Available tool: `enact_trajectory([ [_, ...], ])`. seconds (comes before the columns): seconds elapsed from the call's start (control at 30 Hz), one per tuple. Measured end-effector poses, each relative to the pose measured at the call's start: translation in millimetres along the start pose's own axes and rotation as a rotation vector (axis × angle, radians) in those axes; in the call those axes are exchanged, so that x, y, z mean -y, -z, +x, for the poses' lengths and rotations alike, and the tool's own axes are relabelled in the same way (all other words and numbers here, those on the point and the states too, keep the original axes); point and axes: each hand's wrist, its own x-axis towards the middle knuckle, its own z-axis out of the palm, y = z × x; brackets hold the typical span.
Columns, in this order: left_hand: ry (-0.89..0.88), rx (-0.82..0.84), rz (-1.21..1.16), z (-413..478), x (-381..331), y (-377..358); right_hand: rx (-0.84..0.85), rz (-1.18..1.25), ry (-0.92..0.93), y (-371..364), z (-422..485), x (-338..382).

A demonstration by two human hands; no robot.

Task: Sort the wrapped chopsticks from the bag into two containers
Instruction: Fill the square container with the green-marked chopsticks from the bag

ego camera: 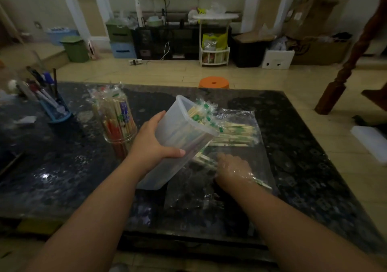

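checker: chopsticks, where are they?

tagger: three lots. green-wrapped chopsticks (236,133) lie flat inside the clear bag (261,162) on the dark table (303,146). more green ones poke out of the mouth of the frosted container (184,133). red and blue wrapped ones stand in the round jar (119,125), just left of it.

checker: hands?

tagger: left hand (152,143) grips the frosted container round its side, thumb on the near face, and holds it tilted with the mouth toward the bag. right hand (234,169) is inside the bag, under the film, over the near ends of a few pairs. it's blurred, so i cannot tell if its fingers are closed on any.

checker: handling?

tagger: my guess: each pair is light and stiff, but the wrappers are slick, so pairs slide over each other. the bag film is soft and clingy and gets in the way. best taken as a small bundle round the middle so it doesn't fan out. the container looks light, rigid and smooth, so a mid-height wrap grip suits it. tilted like that, its contents could slip out.

checker: anything else?

tagger: blue pen holder (56,112) far left, orange stool (213,82) beyond the table.
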Motion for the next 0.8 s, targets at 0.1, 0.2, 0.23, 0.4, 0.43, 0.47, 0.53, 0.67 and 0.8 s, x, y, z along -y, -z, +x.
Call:
enact_trajectory([
  [0.1, -0.015, 0.003, 0.008, -3, -2, 0, 0.009, -0.026, 0.028, -1, -16, -1],
  [0.2, -0.029, 0.015, 0.009, -6, -4, -2, 0.067, 0.01, -0.011, 3, -31, 0],
  [0.23, -0.034, 0.018, 0.01, -7, -4, -2, 0.095, 0.009, -0.024, 7, -35, 1],
  [0.4, -0.018, 0.031, 0.021, -11, -6, -1, 0.118, -0.114, 0.075, 22, -56, 3],
  [0.43, -0.012, 0.031, 0.017, -12, -8, 0, 0.147, -0.136, 0.095, 25, -60, 4],
  [0.47, -0.009, 0.03, 0.011, -13, -8, 0, 0.177, -0.153, 0.113, 28, -65, 6],
  [0.53, -0.004, 0.034, 0.002, -15, -9, 1, 0.199, -0.193, 0.179, 37, -72, 11],
  [0.67, -0.009, 0.026, -0.001, -14, -7, 4, 0.081, -0.275, 0.372, 61, -86, 22],
  [0.8, -0.011, 0.04, -0.028, -15, -7, 6, -0.149, -0.279, 0.521, 98, -99, 25],
])
